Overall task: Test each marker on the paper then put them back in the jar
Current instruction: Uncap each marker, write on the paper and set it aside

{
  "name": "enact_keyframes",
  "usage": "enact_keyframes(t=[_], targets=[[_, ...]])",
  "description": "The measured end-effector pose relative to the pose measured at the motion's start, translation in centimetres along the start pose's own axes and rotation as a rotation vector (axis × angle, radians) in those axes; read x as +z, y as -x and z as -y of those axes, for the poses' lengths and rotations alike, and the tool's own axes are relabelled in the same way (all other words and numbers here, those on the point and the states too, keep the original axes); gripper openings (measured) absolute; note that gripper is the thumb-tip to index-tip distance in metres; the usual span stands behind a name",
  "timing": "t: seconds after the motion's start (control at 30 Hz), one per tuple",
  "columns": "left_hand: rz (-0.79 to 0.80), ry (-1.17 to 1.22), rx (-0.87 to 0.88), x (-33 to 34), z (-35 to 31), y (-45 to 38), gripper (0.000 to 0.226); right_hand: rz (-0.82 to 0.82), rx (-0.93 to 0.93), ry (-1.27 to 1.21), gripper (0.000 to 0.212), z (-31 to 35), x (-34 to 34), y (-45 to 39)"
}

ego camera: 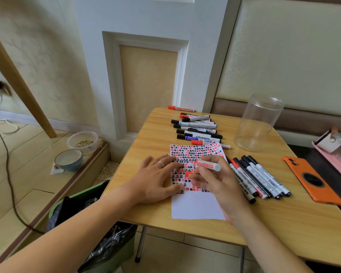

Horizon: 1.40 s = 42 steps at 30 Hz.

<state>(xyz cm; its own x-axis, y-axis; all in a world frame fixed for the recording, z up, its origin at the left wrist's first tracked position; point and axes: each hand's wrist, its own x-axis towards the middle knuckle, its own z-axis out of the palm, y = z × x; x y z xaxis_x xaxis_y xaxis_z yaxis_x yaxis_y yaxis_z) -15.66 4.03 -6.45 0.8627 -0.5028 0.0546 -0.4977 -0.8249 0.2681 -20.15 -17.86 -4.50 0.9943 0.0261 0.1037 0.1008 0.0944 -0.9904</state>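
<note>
Wooden folding table [158, 134] occupies the centre and right of the frame. On it, centre, lies a sheet of paper [197, 205], its upper part covered in rows of red and black marks; the character 正 reads at the left edge, the other marks are too small to make out.

Left hand [158, 180] lies flat on the paper's left side, fingers straight and spread, gripping nothing; a ring shows on one finger. Right hand [211, 178] has its fingers curled round a red marker [208, 164], barrel pointing to the upper right, its red end low against the paper between the fingers. Whether the tip touches the sheet cannot be told.

Above the paper, a loose pile of markers [197, 128], black, red and blue caps, lies side by side; label print is unreadable. One red marker [180, 108] lies apart at the table's far edge. To the right of the paper, a second group of markers [258, 177] lies diagonally, touching one another.

Clear plastic jar [258, 123], upper right, stands tilted and holds no markers. An orange phone [313, 181] lies face down at right. A pink item at the right edge is cut off.

Lower left: a green waste bin [57, 205] with a black liner; beyond it, two bowls [69, 159] on the floor.
</note>
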Motion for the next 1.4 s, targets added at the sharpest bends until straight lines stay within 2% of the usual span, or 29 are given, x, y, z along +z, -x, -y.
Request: enact_keyframes(t=[0.2,0.33,0.43,0.5,0.73,1.0,1.07,1.17,1.23,1.4], targets=[[-0.019,0.045,0.003,-0.2,-0.2,0.1,0.071,-0.044,-0.125,-0.042,0.013,0.4,-0.3,0.1],[-0.154,0.189,0.107,-1.0,-0.8,0.5,0.041,-0.115,-0.129,-0.089,0.007,0.1,-0.6,0.0],[-0.145,0.247,0.225,-1.3,-1.4,0.3,0.016,-0.12,-0.086,-0.124,0.004,-0.3,-0.5,-0.2],[-0.125,0.23,0.256,-0.9,-1.8,0.1,0.01,-0.121,-0.067,-0.121,0.005,-0.4,-0.5,-0.3],[-0.137,0.169,0.154,-0.8,-1.9,-0.5,0.024,-0.069,-0.038,-0.062,0.008,-0.6,-0.8,-0.2],[-0.052,0.116,0.181,-0.9,-0.8,-0.3,0.036,-0.008,0.016,0.048,0.013,0.7,-2.1,-0.1],[-0.051,0.118,0.187,-0.7,-0.7,-0.2,0.037,0.051,0.023,0.052,0.004,1.3,-2.2,0.0],[-0.06,0.116,0.19,-0.6,-0.6,-0.3,0.036,0.121,0.007,0.091,0.011,1.7,-2.1,0.1],[-0.064,0.109,0.189,-0.4,-0.5,-0.4,0.037,0.105,0.012,0.124,0.008,1.4,-1.7,0.3],[-0.042,0.112,0.168,0.0,-0.3,-0.5,0.04,0.055,0.044,0.3,0.02,0.3,-0.4,0.9]])
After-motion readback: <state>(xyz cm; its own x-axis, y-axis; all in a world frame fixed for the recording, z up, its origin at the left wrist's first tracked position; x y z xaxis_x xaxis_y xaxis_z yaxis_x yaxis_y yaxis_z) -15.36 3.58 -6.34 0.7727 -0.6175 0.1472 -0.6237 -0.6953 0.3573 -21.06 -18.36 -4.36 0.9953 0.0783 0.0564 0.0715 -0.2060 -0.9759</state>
